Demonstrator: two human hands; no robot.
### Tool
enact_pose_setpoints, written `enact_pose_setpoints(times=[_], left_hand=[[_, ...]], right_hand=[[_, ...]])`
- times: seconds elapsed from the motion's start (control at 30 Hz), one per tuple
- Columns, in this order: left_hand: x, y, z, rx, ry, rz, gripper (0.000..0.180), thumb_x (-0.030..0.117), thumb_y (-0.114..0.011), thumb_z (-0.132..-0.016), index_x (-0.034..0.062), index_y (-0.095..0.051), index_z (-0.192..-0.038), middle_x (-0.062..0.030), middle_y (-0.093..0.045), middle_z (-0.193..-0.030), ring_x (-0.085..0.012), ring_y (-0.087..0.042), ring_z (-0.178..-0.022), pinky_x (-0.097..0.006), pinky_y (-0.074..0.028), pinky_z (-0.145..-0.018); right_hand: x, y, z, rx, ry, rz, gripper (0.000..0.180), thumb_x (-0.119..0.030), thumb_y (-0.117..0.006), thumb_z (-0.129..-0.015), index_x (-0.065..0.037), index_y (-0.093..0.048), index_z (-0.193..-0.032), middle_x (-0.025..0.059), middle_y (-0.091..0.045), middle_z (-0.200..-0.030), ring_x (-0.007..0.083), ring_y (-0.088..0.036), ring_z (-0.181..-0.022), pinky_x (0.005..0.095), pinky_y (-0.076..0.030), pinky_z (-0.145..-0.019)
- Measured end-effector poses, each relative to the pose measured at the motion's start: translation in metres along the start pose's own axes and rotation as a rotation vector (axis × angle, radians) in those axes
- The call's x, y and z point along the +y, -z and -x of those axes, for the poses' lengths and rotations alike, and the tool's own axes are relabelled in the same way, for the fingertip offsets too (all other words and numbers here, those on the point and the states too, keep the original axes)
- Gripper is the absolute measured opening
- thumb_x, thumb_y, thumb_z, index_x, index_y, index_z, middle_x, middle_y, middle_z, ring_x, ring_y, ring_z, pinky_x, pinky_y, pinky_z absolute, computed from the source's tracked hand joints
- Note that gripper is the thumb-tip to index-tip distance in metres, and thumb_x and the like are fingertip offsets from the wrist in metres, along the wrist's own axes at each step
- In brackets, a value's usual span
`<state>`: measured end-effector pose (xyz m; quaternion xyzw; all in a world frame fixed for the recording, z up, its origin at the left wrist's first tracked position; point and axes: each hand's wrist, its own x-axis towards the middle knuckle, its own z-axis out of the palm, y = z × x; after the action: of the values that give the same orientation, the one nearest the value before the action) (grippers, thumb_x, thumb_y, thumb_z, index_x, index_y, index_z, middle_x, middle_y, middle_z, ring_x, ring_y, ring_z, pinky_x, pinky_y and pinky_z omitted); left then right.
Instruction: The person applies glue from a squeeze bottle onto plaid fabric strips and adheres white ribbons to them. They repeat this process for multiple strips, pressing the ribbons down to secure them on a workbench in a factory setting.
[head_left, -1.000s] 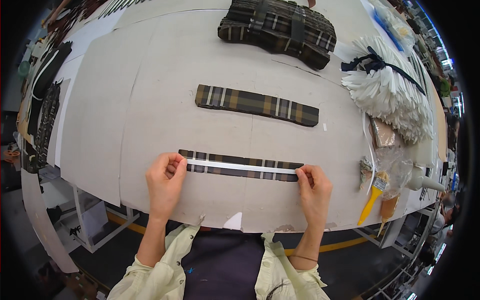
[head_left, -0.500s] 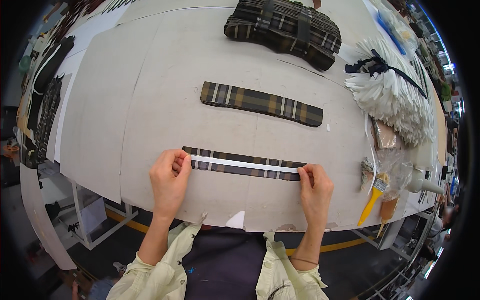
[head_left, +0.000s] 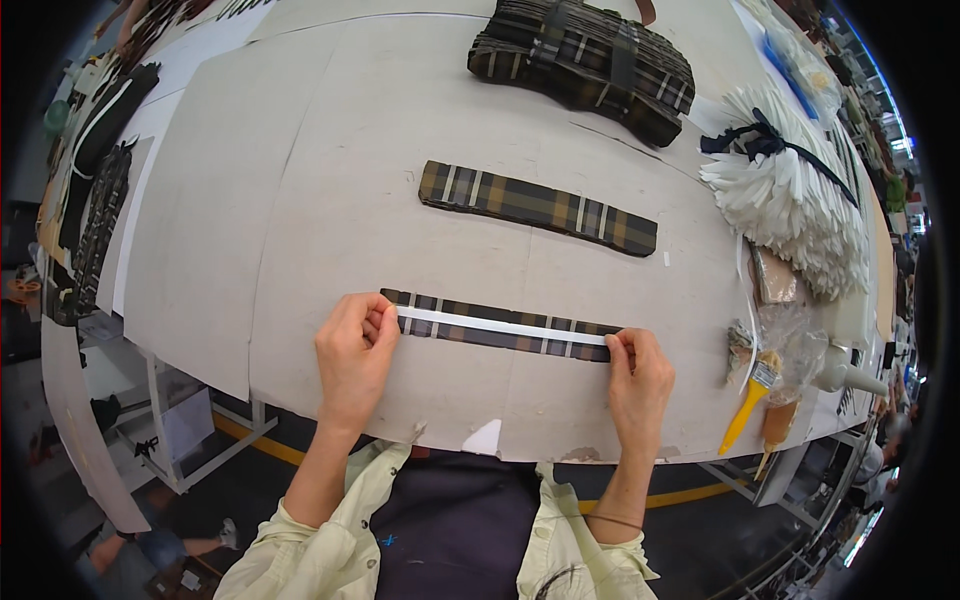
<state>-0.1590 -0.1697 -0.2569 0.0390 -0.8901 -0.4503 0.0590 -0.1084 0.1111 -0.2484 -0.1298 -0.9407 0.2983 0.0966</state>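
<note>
My left hand (head_left: pixel 355 352) pinches the left end of a narrow white strip (head_left: pixel 500 327) between thumb and fingers. At the strip's other end, my right hand (head_left: pixel 642 378) has a similar pinch. The white strip is pulled straight and lies lengthwise along a dark plaid fabric strip (head_left: pixel 470 312), whose edges show above and below it. Farther off on the table lies a neat stack of plaid fabric strips (head_left: pixel 540 208), touched by neither hand.
A tied plaid bundle (head_left: pixel 590 70) sits at the back of the table (head_left: pixel 330 200). To the right are a bundle of white strips (head_left: pixel 770 200) bound with dark cloth, a yellow-handled brush (head_left: pixel 745 405), a clear plastic bag (head_left: pixel 795 345) and a white bottle (head_left: pixel 848 370).
The whole view has shifted slightly, so the table things sit a little farther right in the picture. Both hands keep their hold on the white strip, which lies over the plaid as before.
</note>
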Motion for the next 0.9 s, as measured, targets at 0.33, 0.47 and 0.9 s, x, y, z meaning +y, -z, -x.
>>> enact_pose_setpoints(times=[0.33,0.47,0.9], left_hand=[[-0.0009,-0.0016,0.0017,0.022,-0.035,-0.049,0.005,0.0,-0.066,-0.085,-0.0009,-0.062,-0.088,-0.0042,-0.059,-0.074,-0.0093,-0.051,-0.057,-0.024,-0.043,-0.051],[-0.0003,-0.0012,0.0006,0.003,-0.038,-0.059,0.006,-0.002,-0.065,-0.084,-0.0009,-0.061,-0.088,-0.0078,-0.061,-0.078,-0.014,-0.055,-0.056,-0.027,-0.046,-0.052],[0.0001,-0.0028,0.0016,0.017,-0.02,-0.067,0.005,-0.001,-0.065,-0.085,-0.0004,-0.062,-0.089,-0.0074,-0.059,-0.074,-0.0138,-0.054,-0.055,-0.028,-0.046,-0.052]], right_hand=[[-0.0021,0.001,0.0002,-0.013,-0.006,0.009,0.009,-0.006,-0.066,-0.089,0.0,-0.059,-0.087,0.0132,-0.063,-0.077,0.028,-0.06,-0.061,0.0361,-0.045,-0.056],[-0.0011,0.0008,0.0007,-0.026,-0.017,0.003,0.008,-0.005,-0.065,-0.089,0.0,-0.058,-0.087,0.0133,-0.063,-0.078,0.0281,-0.06,-0.062,0.0359,-0.045,-0.057],[0.0026,-0.0002,0.0015,-0.001,0.015,0.021,0.008,-0.006,-0.065,-0.088,-0.001,-0.059,-0.088,0.0133,-0.064,-0.08,0.0296,-0.061,-0.065,0.0375,-0.047,-0.059]])
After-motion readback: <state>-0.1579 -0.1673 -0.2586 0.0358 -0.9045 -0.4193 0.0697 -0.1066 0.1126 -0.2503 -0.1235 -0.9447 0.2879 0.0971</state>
